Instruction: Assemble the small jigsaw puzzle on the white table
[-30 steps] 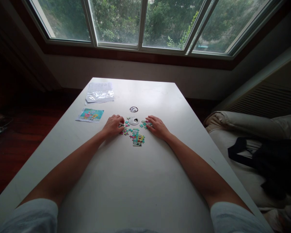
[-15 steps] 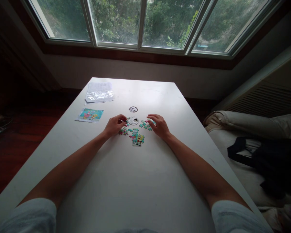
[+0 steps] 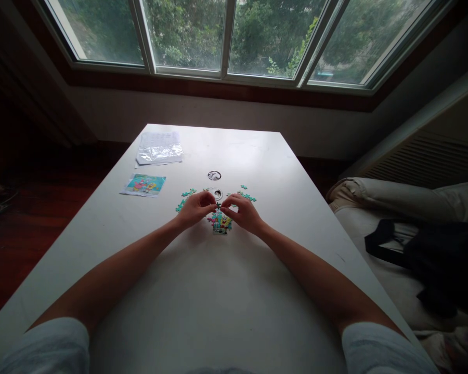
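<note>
My left hand and my right hand meet above the middle of the white table. Their fingertips pinch a small teal puzzle piece between them. Just below the hands lies a partly joined colourful puzzle section. Loose teal pieces lie to the left of my left hand, and more loose pieces lie behind my right hand. A round metal tin sits just beyond the fingertips, partly hidden.
A round lid lies farther back. A colourful picture card and a clear plastic bag on paper lie at the table's back left. A cushioned seat with a black bag stands to the right. Windows are behind the table.
Both hands have moved inward from the sides of the loose pieces and come together at the centre. Their fingers now pinch one piece, and the pieces they covered show.
</note>
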Tool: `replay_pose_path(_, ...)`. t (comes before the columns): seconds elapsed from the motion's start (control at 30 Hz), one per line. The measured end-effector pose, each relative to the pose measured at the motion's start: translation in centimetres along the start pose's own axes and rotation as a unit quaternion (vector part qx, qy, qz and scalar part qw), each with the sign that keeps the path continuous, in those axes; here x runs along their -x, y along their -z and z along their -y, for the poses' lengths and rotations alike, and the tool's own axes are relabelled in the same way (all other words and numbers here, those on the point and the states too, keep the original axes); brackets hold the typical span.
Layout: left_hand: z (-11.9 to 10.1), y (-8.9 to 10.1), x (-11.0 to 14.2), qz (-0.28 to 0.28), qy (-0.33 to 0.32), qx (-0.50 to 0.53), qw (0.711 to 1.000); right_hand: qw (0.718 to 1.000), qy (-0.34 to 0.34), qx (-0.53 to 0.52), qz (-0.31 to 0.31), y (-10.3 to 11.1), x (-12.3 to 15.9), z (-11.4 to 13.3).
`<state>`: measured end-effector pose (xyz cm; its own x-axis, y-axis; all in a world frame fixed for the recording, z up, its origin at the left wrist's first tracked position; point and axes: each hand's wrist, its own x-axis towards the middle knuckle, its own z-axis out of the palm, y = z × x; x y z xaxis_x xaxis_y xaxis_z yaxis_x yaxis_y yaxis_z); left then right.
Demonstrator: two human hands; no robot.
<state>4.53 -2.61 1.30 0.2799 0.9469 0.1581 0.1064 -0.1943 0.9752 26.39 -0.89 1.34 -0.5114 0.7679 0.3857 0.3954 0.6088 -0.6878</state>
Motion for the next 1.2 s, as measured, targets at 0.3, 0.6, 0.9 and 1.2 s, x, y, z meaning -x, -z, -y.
replay_pose_path(0.3,0.5,-0.2,0.2,0.013,-0.003,-0.119,0.993,0.996,-0.041,-0.074,-0.023,-0.1,-0.1,-0.2)
replay_pose_path(0.6,-0.2,0.0,0.9,0.039,-0.064,-0.288,0.955,0.987,-0.11,-0.108,0.052,0.9,-0.2,-0.7)
replay_pose_path(0.9,-0.3,0.1,1.7,0.245,-0.245,-0.38,0.858,0.953,-0.204,-0.003,0.226,3.9,0.3,-0.6)
replay_pose_path(1.2,-0.2,0.5,1.7,0.249,-0.235,-0.411,0.845,0.952,-0.203,0.062,0.219,3.0,0.3,-1.1)
